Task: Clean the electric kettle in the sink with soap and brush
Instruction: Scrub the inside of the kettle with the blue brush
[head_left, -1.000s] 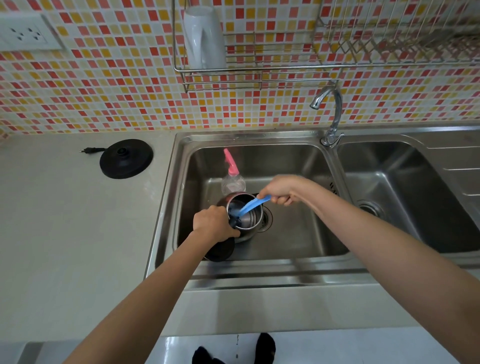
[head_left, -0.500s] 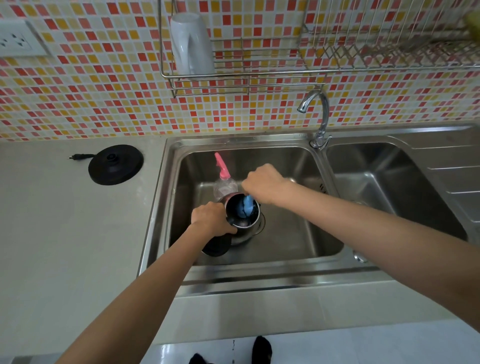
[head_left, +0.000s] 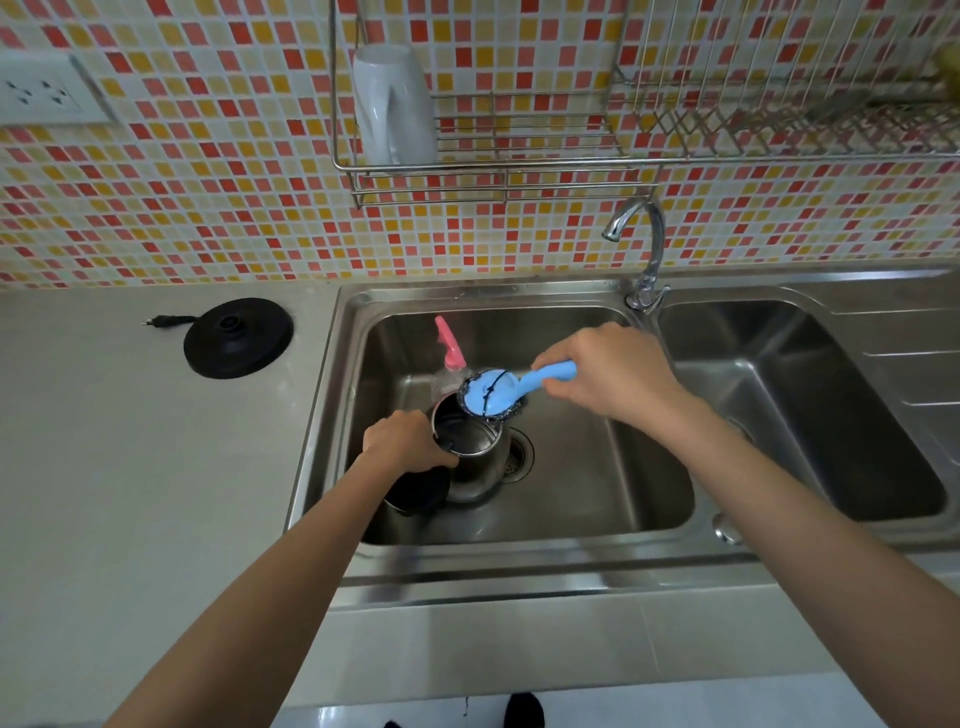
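Head-cam view down onto a steel double sink (head_left: 597, 478) set in a grey tabletop (head_left: 130, 493), w/ a mosaic tile wall behind. The electric kettle (head_left: 480, 475) stands upright in the L basin, just beside the drain (head_left: 519, 454) and nearer the basin's L wall than its R. Its black lid (head_left: 418, 491) hangs open toward the sink's near edge.

The kettle is bare steel and stiff, prob. light w/ little inside, and likely slick once wet & soapy. The handle side by the lid looks the safest hold, and the underside contacts are best kept out of water.

L hand (head_left: 402, 441) curls tight round the kettle's near-L rim, by the handle, steadying it. R hand (head_left: 608, 374) is closed round the blue handle of the brush (head_left: 491, 396). The brush's round head, w/ a dark scrubber edge, sits over the far rim of the kettle mouth, not inside.

A soap bottle (head_left: 449, 351) w/ pink nozzle stands just behind the kettle. The kettle's black base (head_left: 238, 338) lies on the tabletop near the sink's far-L corner. No water is seen running from the tap (head_left: 644, 249).
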